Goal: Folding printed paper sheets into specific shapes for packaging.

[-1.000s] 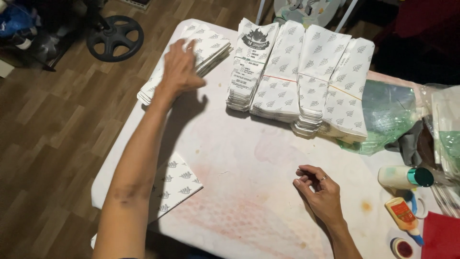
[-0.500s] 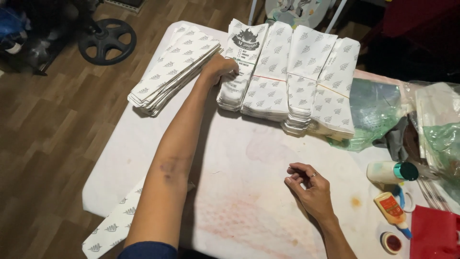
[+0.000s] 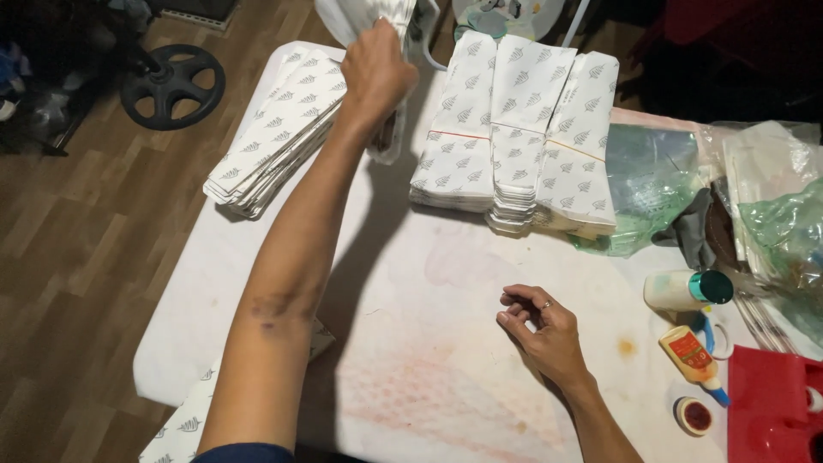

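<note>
My left hand [image 3: 375, 75] is raised at the far side of the white table [image 3: 257, 283] and grips a bundle of white patterned paper bags [image 3: 370, 19], lifted off the surface. To its left lies a fanned stack of the same bags [image 3: 274, 129]. To its right, banded bag bundles [image 3: 514, 129] lie side by side. My right hand [image 3: 540, 330] rests on the table near the front, fingers curled loosely, holding nothing.
A glue bottle [image 3: 690, 356], a white tube with a green cap [image 3: 686, 290], a small round tin [image 3: 693, 415] and a red tray [image 3: 776, 403] sit at the right. Green plastic wrap [image 3: 651, 180] lies behind. Loose bags [image 3: 184, 424] hang off the near-left edge. A black wheel [image 3: 171, 86] lies on the wooden floor.
My left hand moved from the fanned stack to the leftmost bundle, gripped it and lifted it up off the table. My right hand stayed put.
</note>
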